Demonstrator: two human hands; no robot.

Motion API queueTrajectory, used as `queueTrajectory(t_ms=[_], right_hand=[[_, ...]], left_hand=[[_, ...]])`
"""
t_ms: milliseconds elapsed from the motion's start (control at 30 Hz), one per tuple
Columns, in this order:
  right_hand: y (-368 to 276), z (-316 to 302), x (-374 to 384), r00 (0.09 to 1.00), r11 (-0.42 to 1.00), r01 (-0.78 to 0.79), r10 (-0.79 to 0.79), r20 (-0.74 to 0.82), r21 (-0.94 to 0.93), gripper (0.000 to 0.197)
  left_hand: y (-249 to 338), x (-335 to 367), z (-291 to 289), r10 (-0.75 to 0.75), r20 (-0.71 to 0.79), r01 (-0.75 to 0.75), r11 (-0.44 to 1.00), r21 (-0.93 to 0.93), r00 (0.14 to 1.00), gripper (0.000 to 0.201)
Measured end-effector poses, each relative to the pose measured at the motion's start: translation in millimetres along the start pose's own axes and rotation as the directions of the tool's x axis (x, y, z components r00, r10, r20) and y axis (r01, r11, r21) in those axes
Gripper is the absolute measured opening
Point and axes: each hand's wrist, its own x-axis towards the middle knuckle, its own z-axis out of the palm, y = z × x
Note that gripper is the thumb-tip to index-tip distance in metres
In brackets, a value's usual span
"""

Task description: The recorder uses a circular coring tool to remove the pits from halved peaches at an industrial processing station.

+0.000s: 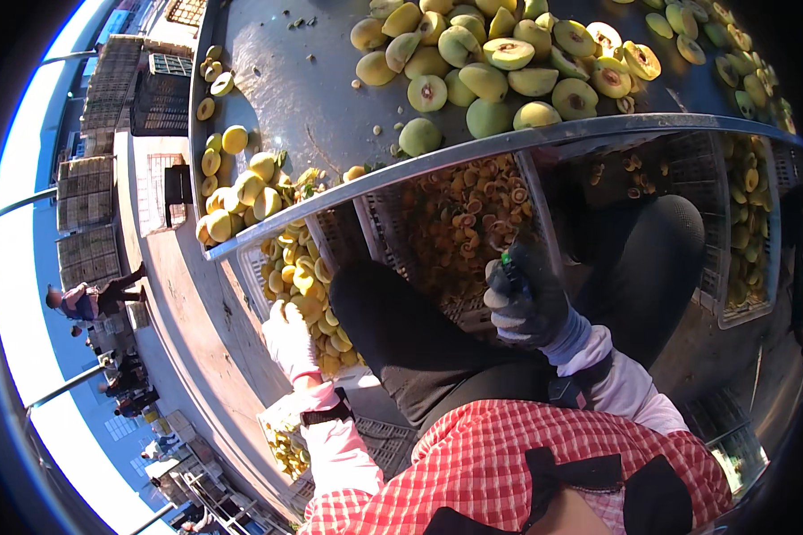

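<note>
My left hand (287, 343), in a white glove, reaches over a crate of yellow fruit halves (302, 272) beside my left knee. Its fingers stretch out next to a yellow half (309, 308) at the top of the heap. My right hand (528, 299), in a dark grey glove, is closed above my lap round a small dark tool with a green end (507, 258). Most of that tool is hidden in the fist. Cut fruit (509, 55), green-yellow with reddish-brown pit hollows, lies heaped on the metal table ahead.
The metal table's raised rim (500, 143) crosses above my knees. Beneath it stands a crate of pits and scraps (468, 214). Another crate of fruit halves (746, 223) is at the right. Yellow fruit (245, 192) gathers in the table's left corner. Stacked crates (87, 214) and people stand far left.
</note>
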Motion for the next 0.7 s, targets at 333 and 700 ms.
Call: queueTrajectory(t_ms=[333,700], right_hand=[[-1,11,20,0.801,0.852,-0.021,-0.298,-0.519,-0.523,0.040],[1,50,25,0.751,0.318,0.115,-0.648,-0.127,-0.941,0.019]], left_hand=[[312,96,63,0.176,0.566,-0.420,0.843,0.335,0.805,0.062],[244,-32,42,0.484,0.365,0.208,0.347,-0.914,0.795,0.039]])
